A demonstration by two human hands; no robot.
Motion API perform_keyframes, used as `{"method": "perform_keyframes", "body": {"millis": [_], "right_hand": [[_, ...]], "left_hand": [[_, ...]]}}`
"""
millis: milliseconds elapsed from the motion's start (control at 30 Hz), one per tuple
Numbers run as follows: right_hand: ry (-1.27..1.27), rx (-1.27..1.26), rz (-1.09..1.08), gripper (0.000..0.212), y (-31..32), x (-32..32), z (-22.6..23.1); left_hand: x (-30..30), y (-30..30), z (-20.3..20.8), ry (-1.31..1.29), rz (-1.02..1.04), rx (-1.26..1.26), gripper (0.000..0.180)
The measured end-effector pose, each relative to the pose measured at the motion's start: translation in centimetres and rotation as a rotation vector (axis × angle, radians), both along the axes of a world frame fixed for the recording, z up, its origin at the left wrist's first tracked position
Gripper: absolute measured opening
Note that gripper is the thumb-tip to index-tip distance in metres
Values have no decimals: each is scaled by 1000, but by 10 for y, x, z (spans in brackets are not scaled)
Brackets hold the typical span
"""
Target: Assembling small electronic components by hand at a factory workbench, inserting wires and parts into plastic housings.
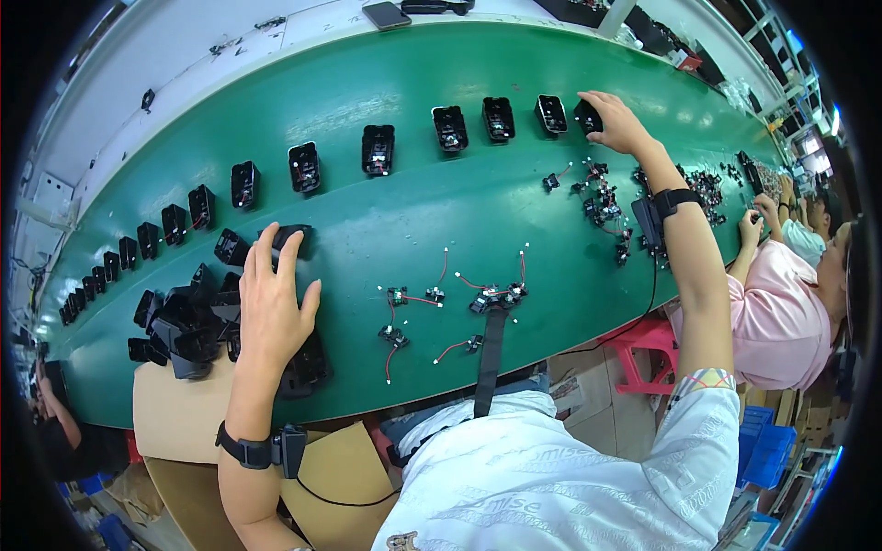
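A boxy black plastic housing (589,118) is gripped by the right hand (619,125); the left hand (272,310) is spread open over a second black housing (305,241).

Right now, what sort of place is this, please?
Probably an assembly workshop: a long green table holds a row of black cases and small parts with red wires, and a person in pink is beside it.

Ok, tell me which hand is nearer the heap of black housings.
Left. The left hand is beside the heap of black housings, at its right; the right hand is far off, at the right end of the housing row.
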State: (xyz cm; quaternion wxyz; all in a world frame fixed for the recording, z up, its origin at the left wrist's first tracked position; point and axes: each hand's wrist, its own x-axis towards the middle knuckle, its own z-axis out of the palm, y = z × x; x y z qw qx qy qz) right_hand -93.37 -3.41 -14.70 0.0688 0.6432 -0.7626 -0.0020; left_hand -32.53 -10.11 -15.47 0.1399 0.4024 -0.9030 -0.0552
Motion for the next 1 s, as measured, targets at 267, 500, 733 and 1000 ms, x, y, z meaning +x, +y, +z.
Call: {"method": "perform_keyframes", "body": {"millis": [267, 500, 733, 1000], "right_hand": [[38, 62, -21, 88, 11, -15, 14], [-28, -246, 152, 58, 33, 55, 39], [-121, 98, 32, 36, 52, 173, 12], [-792, -20, 119, 21, 36, 219, 9]], "left_hand": [[0, -8, 2, 68, 30, 59, 72], [9, -12, -2, -47, 147, -102, 76], [3, -10, -2, -49, 57, -94, 61], [-1, -6, -2, 102, -23, -45, 27]]}}
